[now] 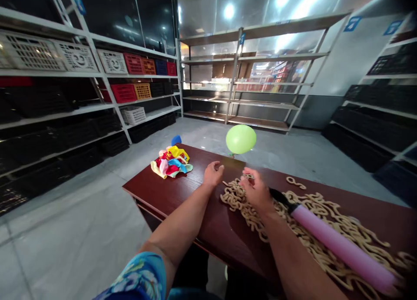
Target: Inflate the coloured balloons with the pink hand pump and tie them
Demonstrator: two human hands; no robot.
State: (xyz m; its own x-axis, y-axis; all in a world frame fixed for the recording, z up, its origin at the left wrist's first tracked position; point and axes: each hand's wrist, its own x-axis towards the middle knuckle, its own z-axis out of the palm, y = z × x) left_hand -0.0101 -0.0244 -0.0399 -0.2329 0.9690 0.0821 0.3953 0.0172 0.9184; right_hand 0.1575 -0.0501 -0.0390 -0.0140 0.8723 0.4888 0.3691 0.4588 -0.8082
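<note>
My left hand point(213, 174) is held above the table, fingers loosely curled and thumb apart, with nothing visible in it. To its right, my right hand point(257, 190) hovers over a pile of beige curly pieces point(236, 193), its fingers bent inward. Something small and pale shows at those fingertips, too blurred to name. Beyond both hands a light green balloon point(241, 139) with its knot downward is at the table's far edge; whether it touches the table I cannot tell. A pink hand pump point(339, 243) with a black end lies across the beige pieces, beside my right forearm.
Flat, colourful balloons point(172, 162) lie heaped on the dark red table's point(182, 200) left end. A blue object point(176, 140) shows just behind it. Metal shelves point(270, 102) stand at the back; racks with plastic crates point(124, 93) line the left, black crates point(368, 117) the right.
</note>
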